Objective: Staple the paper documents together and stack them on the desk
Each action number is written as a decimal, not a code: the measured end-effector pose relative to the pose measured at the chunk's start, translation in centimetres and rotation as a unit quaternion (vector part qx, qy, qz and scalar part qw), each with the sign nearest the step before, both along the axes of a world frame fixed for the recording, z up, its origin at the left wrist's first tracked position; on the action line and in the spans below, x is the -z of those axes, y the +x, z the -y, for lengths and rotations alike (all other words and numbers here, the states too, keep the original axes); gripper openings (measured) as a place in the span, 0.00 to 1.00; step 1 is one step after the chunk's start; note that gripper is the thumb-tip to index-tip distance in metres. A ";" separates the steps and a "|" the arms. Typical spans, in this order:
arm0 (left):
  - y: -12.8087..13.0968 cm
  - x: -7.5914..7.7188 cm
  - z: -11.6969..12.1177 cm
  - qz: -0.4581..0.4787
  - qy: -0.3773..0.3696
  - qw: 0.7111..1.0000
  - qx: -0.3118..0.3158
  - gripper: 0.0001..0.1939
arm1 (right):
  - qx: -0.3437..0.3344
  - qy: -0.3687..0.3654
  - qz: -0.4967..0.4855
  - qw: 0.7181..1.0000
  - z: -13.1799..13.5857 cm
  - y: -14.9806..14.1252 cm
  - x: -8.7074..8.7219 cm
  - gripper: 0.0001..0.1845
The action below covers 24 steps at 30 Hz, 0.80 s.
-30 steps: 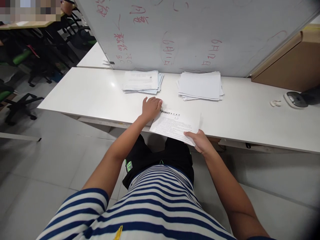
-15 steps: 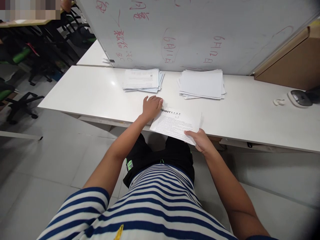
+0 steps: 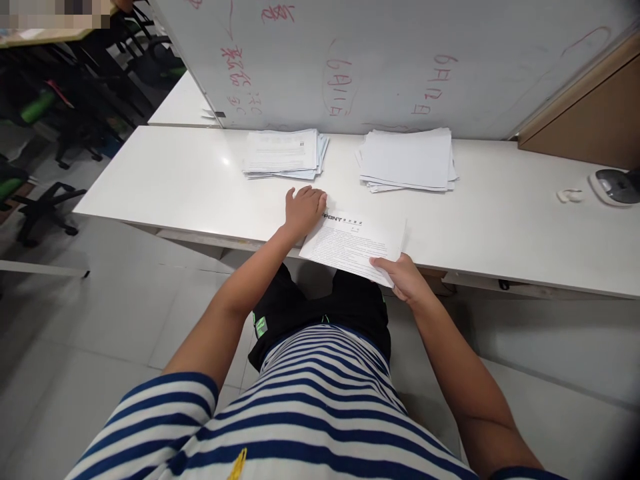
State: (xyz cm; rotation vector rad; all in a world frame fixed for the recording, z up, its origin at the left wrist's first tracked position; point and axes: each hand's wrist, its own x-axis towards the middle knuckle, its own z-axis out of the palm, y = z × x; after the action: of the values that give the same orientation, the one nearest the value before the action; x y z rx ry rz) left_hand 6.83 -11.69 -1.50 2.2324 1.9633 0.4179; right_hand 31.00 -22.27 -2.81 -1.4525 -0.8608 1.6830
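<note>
- Because the white rectangular printed paper (image 3: 350, 241) overhangs the long white table (image 3: 185, 173), the bare right hand (image 3: 407, 277) can probably reach beneath; it is closed on the near right corner, thumb on top, other fingers mostly hidden;
- left of this grip, the bare left hand (image 3: 305, 210) lies loosely curved at the far left corner, perhaps for steadying; whether it pinches, I cannot tell;
- beyond the grip, one white paper stack (image 3: 406, 160) lies apart, maybe for keeping room.
</note>
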 end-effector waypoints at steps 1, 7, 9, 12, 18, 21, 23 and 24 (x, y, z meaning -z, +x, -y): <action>0.0 0.0 0.0 -0.006 0.000 1.000 0.000 0.24 | 0.001 -0.001 -0.002 1.000 0.0 0.0 0.0 0.20; 0.1 0.1 -0.2 -0.024 -0.003 1.000 0.006 0.24 | 0.028 -0.027 0.012 0.999 -0.1 -0.2 -0.3 0.19; 0.1 0.1 -0.3 -0.024 -0.004 1.000 0.010 0.24 | 0.034 -0.031 0.019 0.999 -0.2 -0.3 -0.4 0.19; 0.2 0.1 -0.3 -0.022 -0.005 1.000 0.014 0.24 | 0.037 -0.032 0.021 0.999 -0.3 -0.2 -0.2 0.19; 0.2 0.0 -0.2 -0.017 0.001 1.000 0.013 0.24 | 0.027 -0.021 0.019 0.999 -0.3 0.0 0.4 0.19; 0.2 0.0 -0.2 -0.017 0.000 1.000 0.013 0.23 | 0.022 -0.018 0.023 0.999 -0.3 0.1 0.6 0.19; 0.2 0.1 -0.3 -0.018 0.003 1.000 0.011 0.23 | 0.019 -0.020 0.029 0.999 -0.3 0.1 0.6 0.19; 0.2 0.1 -0.3 -0.019 0.005 1.000 0.010 0.23 | 0.017 -0.021 0.030 0.999 -0.3 0.2 0.6 0.19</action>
State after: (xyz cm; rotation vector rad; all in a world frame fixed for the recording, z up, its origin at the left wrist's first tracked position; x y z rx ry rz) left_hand 7.06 -11.41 -1.62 2.2807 1.9596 0.3868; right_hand 31.16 -22.00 -3.40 -1.5451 -0.8325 1.6488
